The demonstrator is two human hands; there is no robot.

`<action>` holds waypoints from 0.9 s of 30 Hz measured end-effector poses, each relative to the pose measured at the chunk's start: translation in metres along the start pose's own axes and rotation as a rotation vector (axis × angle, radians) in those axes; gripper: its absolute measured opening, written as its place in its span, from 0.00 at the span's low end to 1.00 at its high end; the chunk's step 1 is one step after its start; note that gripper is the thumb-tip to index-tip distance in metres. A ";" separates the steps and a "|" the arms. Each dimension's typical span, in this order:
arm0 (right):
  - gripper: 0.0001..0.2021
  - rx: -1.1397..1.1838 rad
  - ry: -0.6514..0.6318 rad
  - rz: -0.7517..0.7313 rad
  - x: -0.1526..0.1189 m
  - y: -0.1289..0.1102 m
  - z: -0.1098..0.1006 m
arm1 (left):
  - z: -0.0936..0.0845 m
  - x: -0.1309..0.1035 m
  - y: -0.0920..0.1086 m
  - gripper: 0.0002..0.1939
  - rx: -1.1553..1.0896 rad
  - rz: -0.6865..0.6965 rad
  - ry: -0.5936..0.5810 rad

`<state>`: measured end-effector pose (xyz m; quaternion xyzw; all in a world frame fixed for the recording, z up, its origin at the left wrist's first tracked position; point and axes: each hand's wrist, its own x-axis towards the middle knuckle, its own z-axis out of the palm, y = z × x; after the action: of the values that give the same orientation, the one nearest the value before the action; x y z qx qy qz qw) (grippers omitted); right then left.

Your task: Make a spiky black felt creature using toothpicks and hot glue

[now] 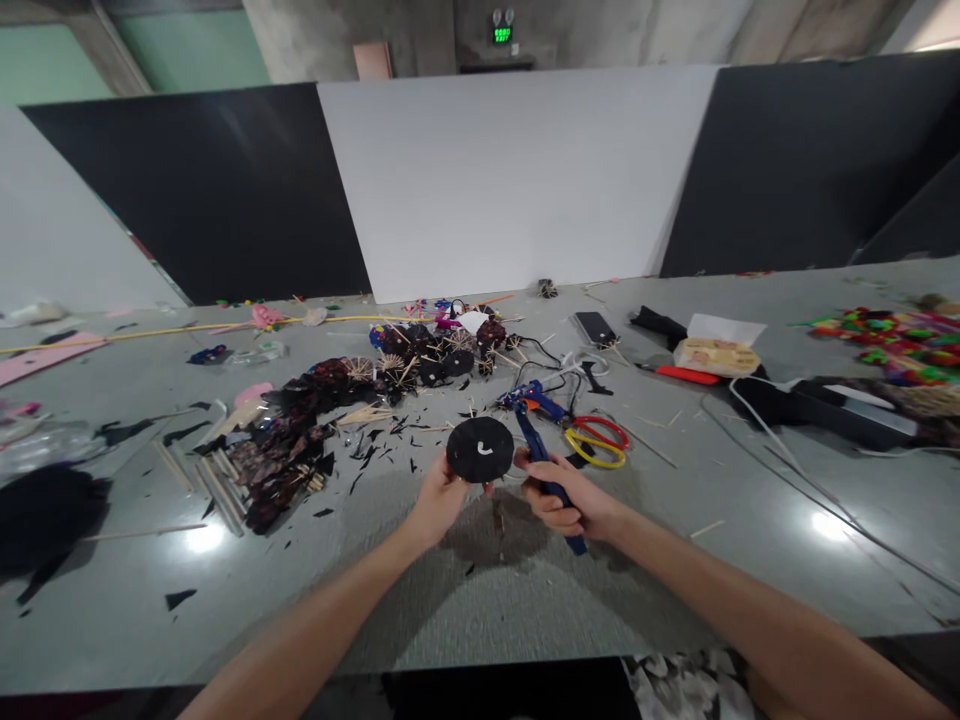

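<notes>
My left hand (441,497) holds up a round black disc (469,462) by its lower left edge, fingers closed under it. A small white curved mark (484,449) lies near the disc's middle. Close to the disc's right side, my right hand (562,497) grips the handle of a blue glue gun (534,437), whose body points up and away. Just beyond it are scissors with red and yellow handles (596,455). Something thin and brownish hangs beneath the disc; its shape is blurred.
Stick-and-fabric pieces (401,360) and dark lacy fabric (277,460) lie ahead and left, with sticks and black scraps. A phone (595,328), a red-handled tool (686,375), a yellow packet (716,356) and cables are to the right. Upright panels (517,180) stand behind.
</notes>
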<state>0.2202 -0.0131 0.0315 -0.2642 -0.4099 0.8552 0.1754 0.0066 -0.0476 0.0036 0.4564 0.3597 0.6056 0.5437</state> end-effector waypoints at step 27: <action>0.22 -0.068 0.005 -0.152 0.003 0.009 -0.006 | 0.004 -0.007 0.012 0.28 0.123 -0.161 0.129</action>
<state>0.2203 -0.0136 0.0199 -0.2403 -0.4572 0.8242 0.2320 0.0061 -0.0564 0.0148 0.4187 0.4660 0.5650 0.5370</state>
